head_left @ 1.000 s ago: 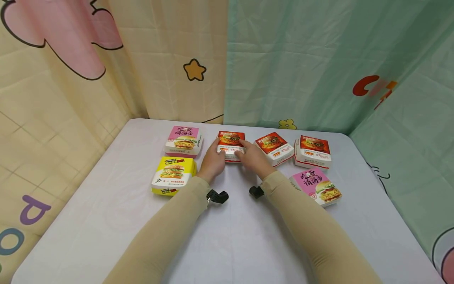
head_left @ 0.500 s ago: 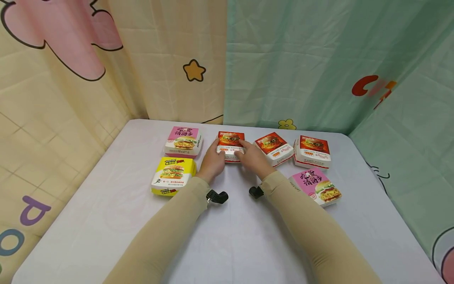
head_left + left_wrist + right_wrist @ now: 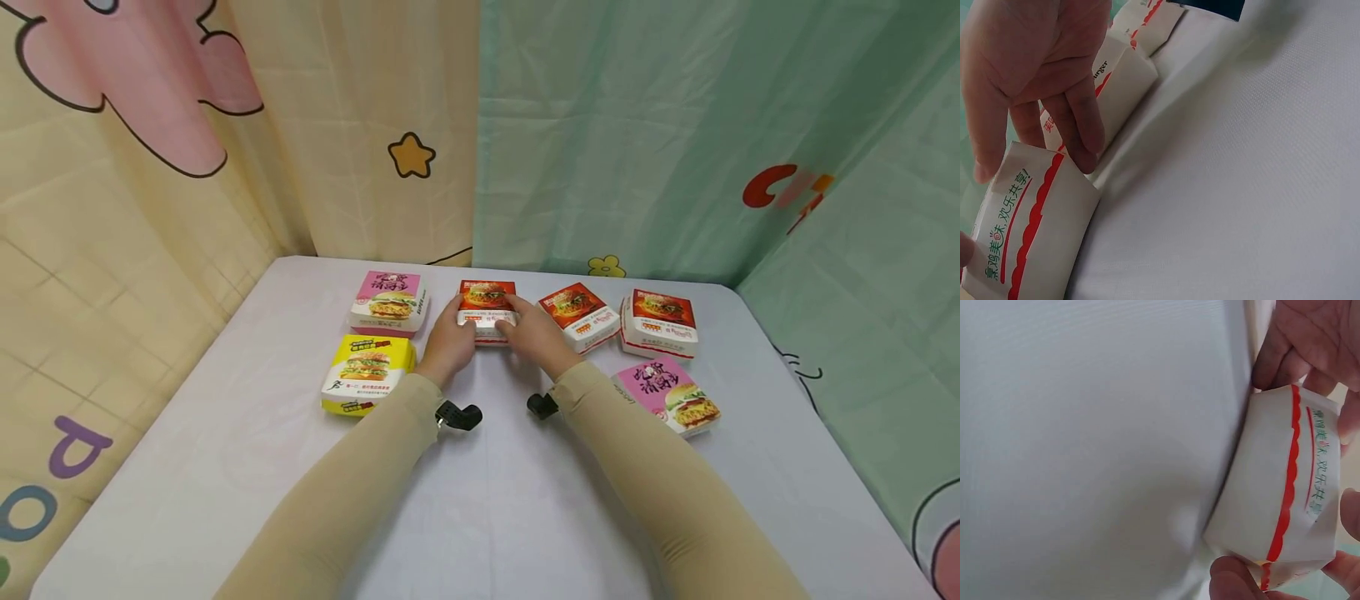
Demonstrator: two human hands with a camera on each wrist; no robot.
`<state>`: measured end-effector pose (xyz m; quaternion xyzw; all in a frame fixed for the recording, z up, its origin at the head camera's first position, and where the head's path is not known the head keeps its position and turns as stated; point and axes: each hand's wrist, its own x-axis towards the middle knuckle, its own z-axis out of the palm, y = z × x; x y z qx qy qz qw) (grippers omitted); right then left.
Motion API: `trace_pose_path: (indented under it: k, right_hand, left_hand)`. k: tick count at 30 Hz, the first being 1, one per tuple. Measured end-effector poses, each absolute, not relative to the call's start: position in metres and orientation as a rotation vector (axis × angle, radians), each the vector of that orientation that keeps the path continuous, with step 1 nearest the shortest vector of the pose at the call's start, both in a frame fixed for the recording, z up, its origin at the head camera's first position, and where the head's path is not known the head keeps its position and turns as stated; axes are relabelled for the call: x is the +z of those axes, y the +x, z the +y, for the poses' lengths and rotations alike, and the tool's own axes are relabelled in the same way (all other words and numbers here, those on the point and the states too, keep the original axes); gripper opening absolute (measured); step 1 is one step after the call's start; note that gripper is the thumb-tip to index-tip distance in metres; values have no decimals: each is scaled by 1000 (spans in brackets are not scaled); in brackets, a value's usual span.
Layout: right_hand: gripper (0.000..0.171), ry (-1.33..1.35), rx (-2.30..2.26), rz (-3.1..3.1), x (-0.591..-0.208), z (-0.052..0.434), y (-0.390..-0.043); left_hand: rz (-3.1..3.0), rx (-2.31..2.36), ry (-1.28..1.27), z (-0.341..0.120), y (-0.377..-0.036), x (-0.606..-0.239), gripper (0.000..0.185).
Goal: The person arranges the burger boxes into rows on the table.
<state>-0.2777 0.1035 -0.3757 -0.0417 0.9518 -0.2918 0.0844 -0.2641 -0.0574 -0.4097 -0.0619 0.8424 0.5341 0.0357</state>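
A red-and-white burger box (image 3: 487, 307) stands at the middle of the table's back edge, held between both hands. My left hand (image 3: 451, 343) grips its left side and my right hand (image 3: 537, 340) grips the right, with the thumbs along its near edge. In the left wrist view the box's white side (image 3: 1035, 225) shows a red wavy band and green lettering, and the right hand (image 3: 1035, 62) reaches down over its far end. Seen from the right wrist, the box (image 3: 1272, 481) lies between the left hand (image 3: 1316, 337) above and right-hand fingertips (image 3: 1232, 579) below.
Two more red-and-white burger boxes, one angled (image 3: 579, 315) and one at far right (image 3: 660, 323), stand right of the hands. A pink box (image 3: 667, 396) lies by the right forearm. Left stand a pink box (image 3: 388, 302) and a yellow box (image 3: 367, 373). Curtains hang behind the white table (image 3: 487, 500).
The head view has tipped up slightly. Both hands keep their hold on the middle box, and the boxes stay where they were.
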Motion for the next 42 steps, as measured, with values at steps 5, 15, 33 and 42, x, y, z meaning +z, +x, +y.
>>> trace_pose_path:
  k: [5,15,33,42]
  right_hand:
    - [69,-151,-845,2845,-361,111,-270]
    - [58,-100,-812,2953,-315,164,-274]
    - [69,-67,-447,2833,-335,210,-289]
    - [59,-158,-326,2866,-339,200,-284]
  left_hand:
    - [2637,1648,-164,-57,-260,-398,68]
    - [2794,1662,147,-39,-239,-370,66]
    - [2640,1394,382,15,-221,-385,74]
    - [2558,1355,389,26,-225,-393,76]
